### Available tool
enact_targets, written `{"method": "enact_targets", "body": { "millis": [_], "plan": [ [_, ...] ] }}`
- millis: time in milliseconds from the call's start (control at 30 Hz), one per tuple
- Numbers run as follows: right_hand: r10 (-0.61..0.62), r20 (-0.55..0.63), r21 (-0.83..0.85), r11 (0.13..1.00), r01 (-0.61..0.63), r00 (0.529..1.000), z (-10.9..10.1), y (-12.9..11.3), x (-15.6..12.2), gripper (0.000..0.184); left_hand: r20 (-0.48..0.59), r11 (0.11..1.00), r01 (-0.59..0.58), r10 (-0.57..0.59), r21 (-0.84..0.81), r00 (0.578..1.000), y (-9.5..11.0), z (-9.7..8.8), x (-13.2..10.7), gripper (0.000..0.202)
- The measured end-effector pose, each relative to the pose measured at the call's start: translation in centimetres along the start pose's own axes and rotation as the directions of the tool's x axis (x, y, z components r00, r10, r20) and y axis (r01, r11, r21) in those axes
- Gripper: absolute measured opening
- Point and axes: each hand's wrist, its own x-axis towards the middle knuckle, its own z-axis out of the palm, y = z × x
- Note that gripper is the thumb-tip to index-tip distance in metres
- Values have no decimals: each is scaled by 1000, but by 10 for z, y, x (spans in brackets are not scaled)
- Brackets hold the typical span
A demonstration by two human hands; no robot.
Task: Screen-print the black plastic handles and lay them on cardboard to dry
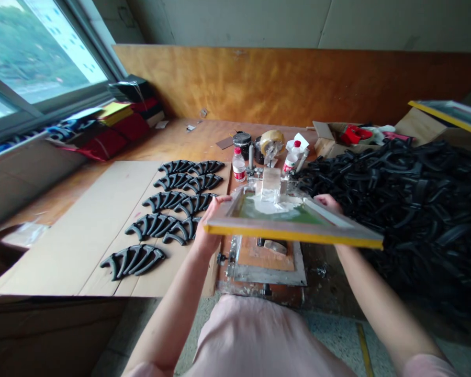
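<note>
A screen printing frame (pixel 298 233) with a yellow front edge is tilted up above the printing base (pixel 255 274). My left hand (pixel 209 226) is closed on its left side. At the right side, my right hand (pixel 328 202) holds the frame too, with part of the hand hidden behind it. White ink (pixel 286 205) lies on the green mesh (pixel 251 212), and a squeegee (pixel 271 180) stands in that ink. Beneath the raised frame, a black curved piece (pixel 277 245) sits on the base, partly covered from view.
Black curved handle-like pieces (pixel 133 261) lie in rows on cardboard (pixel 74 235) to the left. A large heap of similar pieces (pixel 424 193) fills the right. Bottles (pixel 239 166), tape (pixel 272 140) and a jar (pixel 242 142) stand behind the base. Another screen (pixel 451 116) rests at far right.
</note>
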Motion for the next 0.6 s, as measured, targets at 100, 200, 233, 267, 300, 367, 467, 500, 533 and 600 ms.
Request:
{"method": "enact_targets", "body": {
  "millis": [100,200,233,267,300,367,467,500,533,600],
  "plan": [
    [-106,237,-32,993,117,966,38,7,-51,29,85,981,21,-4,-194,996,26,16,31,46],
    [-170,386,-176,951,253,907,72,-7,-88,18,-1,964,17,-18,-266,1000,28,27,32,44],
    [-137,410,-229,942,247,902,78,-13,-93,14,-51,962,31,-46,-270,998,20,30,22,44],
    [-77,420,-266,942,204,904,80,-20,-96,11,-66,961,89,-110,-262,992,8,32,8,45],
    [-13,416,-282,949,143,909,80,-28,-99,10,-73,953,167,-191,-251,979,-7,35,-10,47],
    [58,374,-251,967,41,926,76,-46,-106,11,175,823,554,-531,-125,829,-41,43,-49,53],
    [-115,304,-106,982,154,946,73,-73,-128,11,296,602,788,-734,-133,611,-81,54,-93,54],
    [-240,313,-40,963,265,919,74,-78,-135,10,274,587,782,-733,-208,623,-89,55,-99,49],
    [-357,334,19,928,372,872,73,-79,-139,10,230,595,754,-721,-276,653,-94,53,-100,43],
    [-467,355,58,876,480,810,67,-61,-135,12,90,663,688,-698,-293,711,-100,37,-90,35]
  ]
}}
